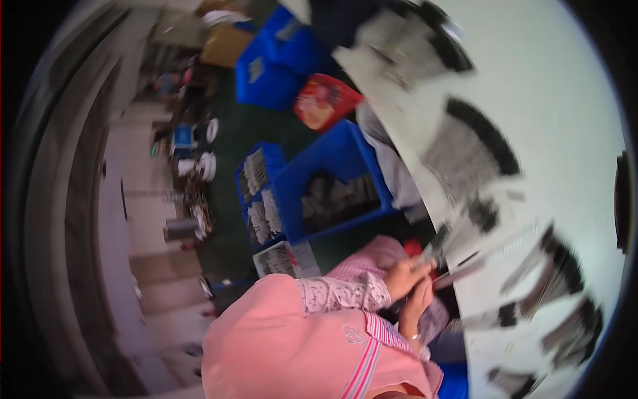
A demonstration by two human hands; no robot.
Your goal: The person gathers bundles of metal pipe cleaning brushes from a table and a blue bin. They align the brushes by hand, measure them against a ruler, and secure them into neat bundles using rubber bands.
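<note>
My left hand [403, 278], coming from a flowered sleeve, is closed near the table's edge around a thin greyish piece [425, 255], blurred by motion. Just below it, my right hand [415, 307] is closed too, its fingers close to the left hand's. A slim reddish-brown strip [460, 272] juts from the right hand over the table. The exact kind of either piece cannot be made out. Beyond the hands, a small grey bundle with a dark end [480, 216] lies on the white table [551, 86].
Fan-shaped grey bundles with black ends [468, 149] lie across the table. To the left stand a large blue crate [286, 206] with dark contents, smaller blue trays [276, 159] of grey parts, a white tray [306, 256], a red bag [325, 100] and blue bins [266, 80].
</note>
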